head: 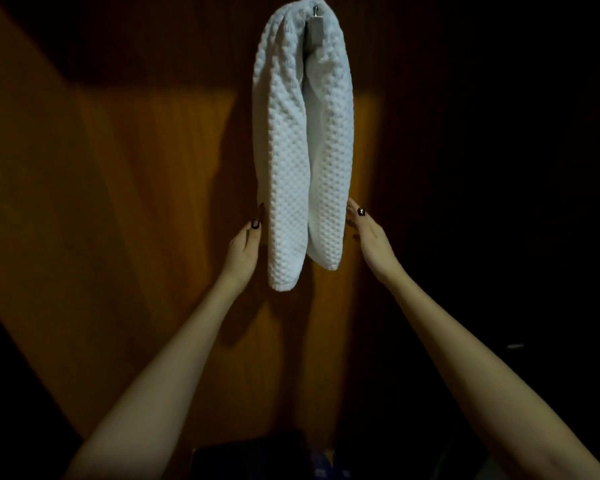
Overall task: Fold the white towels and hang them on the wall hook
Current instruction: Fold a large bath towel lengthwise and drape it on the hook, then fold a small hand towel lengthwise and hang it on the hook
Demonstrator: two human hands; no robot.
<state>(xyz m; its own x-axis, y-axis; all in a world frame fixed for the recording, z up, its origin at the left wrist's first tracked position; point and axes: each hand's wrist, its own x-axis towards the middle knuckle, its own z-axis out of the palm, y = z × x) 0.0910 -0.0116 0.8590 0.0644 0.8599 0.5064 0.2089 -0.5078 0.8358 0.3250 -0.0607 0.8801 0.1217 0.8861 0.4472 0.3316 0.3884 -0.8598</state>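
Towel (284,150): white, waffle-textured, folded into a long narrow band. It is draped over the hook (315,20), a small metal fitting on the wooden wall (136,150). Two halves hang side by side. The left half reaches lower than the right half. The hook shows in the gap between the halves at the top.

Left hand (246,244): raised to the left edge of the towel, near the lower end. The fingers (260,211) are extended and lie against that edge. They are not curled round the cloth. The nails are dark.

Right hand (371,233): raised to the right edge of the towel at about the same height. The fingers are straight and held together, with the tips touching the edge. Nothing is held. One dark nail with a pale mark is visible.

Both forearms are bare and reach up from the lower corners of the view. The towel hangs between the two hands.

Lighting: dim. A warm patch lights the wall behind the towel. The right side and the lower edge are too dark to read.
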